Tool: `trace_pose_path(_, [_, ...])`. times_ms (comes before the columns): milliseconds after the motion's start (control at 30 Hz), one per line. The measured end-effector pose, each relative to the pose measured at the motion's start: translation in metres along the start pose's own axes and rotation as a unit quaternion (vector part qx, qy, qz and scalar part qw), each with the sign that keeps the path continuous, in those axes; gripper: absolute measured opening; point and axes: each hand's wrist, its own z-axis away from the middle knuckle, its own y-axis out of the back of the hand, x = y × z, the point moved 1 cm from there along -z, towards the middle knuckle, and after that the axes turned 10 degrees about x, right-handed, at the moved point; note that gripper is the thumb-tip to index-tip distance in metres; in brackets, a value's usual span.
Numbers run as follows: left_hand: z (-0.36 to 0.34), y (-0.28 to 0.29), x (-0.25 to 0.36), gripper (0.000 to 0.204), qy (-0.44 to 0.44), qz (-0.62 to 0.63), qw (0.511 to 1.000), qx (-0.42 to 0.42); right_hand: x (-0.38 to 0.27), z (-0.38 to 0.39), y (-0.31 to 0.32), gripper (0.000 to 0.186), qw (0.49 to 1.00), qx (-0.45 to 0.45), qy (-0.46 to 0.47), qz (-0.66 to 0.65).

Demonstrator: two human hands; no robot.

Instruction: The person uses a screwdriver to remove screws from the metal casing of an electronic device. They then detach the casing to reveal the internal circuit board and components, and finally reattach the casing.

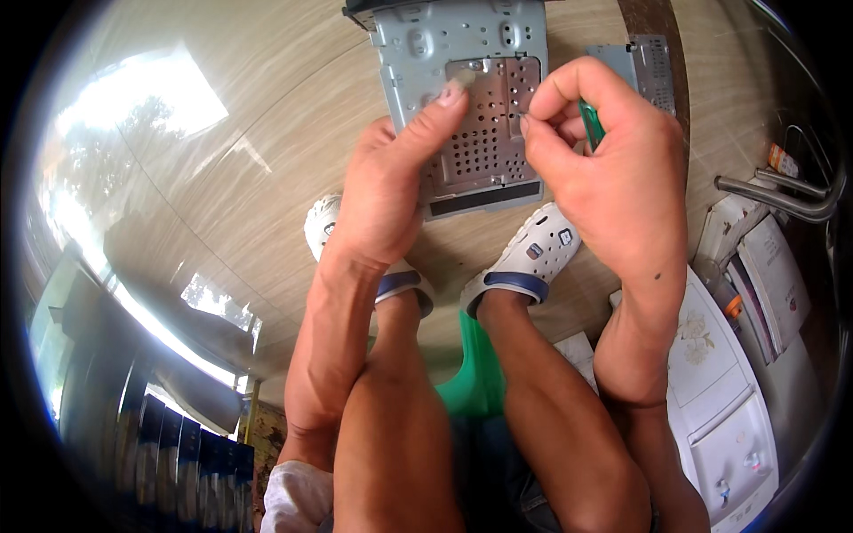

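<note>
A grey metal chassis (400,67) with a perforated plate (487,133) fixed in it is at the top of the view, above the floor. My left hand (386,182) grips its left side, thumb pressed onto the plate near the upper left and fingers curled behind. My right hand (613,173) is closed on a small tool with a green handle (590,123), its pinched fingertips at the right edge of the plate; the tool's tip is hard to make out.
My white clogs (531,250) stand below the chassis. A grey metal panel (651,71) lies at upper right. A green plastic stool (475,364) is under me. A white cabinet (720,409), papers (769,275) and steel tubes (769,195) are at right.
</note>
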Motion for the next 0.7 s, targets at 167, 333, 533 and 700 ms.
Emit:
trace_pose_path(167, [0.001,0.0,0.003,0.044,-0.001,-0.027,1.0,-0.005,-0.002,-0.001,-0.001,0.01,0.999,0.013,0.026,0.023])
trace_pose_path(333, [0.001,0.002,0.003,0.046,0.005,-0.029,1.0,-0.01,-0.001,0.002,-0.002,0.013,1.0,0.014,0.01,-0.001])
trace_pose_path(533, [0.005,-0.003,0.006,0.049,0.001,-0.041,0.999,-0.003,0.002,0.008,-0.008,0.015,0.997,0.055,0.05,0.021])
trace_pose_path(700, [0.003,0.0,0.004,0.052,0.002,-0.047,0.999,-0.009,0.003,0.014,-0.013,0.014,0.995,0.084,0.045,-0.009])
